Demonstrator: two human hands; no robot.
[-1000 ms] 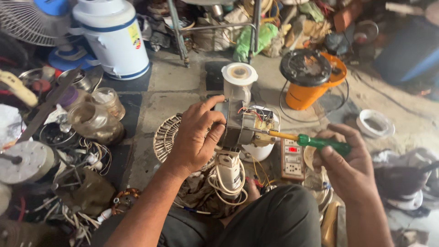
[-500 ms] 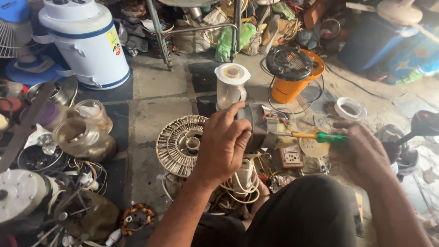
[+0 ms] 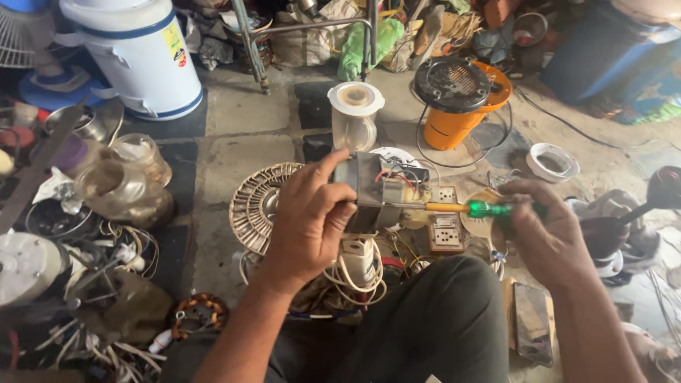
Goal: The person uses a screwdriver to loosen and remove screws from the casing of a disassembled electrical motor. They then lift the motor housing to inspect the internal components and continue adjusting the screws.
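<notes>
My left hand (image 3: 306, 220) grips a small grey metal motor block (image 3: 374, 193) with red and black wires on its far side, holding it up over my lap. My right hand (image 3: 543, 234) is closed on a screwdriver (image 3: 461, 208) with a green and yellow handle. Its shaft runs left and its tip meets the right side of the motor block. Under the block lie a coil of white cable with a plug (image 3: 358, 266) and a beige socket board (image 3: 447, 230).
A round wire fan grille (image 3: 257, 206) lies on the concrete floor to the left. Beyond stand a clear blender jar (image 3: 355, 113), an orange appliance with a black top (image 3: 457, 99) and a white-and-blue drum (image 3: 138, 53). Jars and scrap parts (image 3: 106, 191) crowd the left; a phone (image 3: 532, 323) lies at right.
The view has swung left and steadied. My left hand has turned the motor block so its side faces the screwdriver, and the tip now rests against the block.
</notes>
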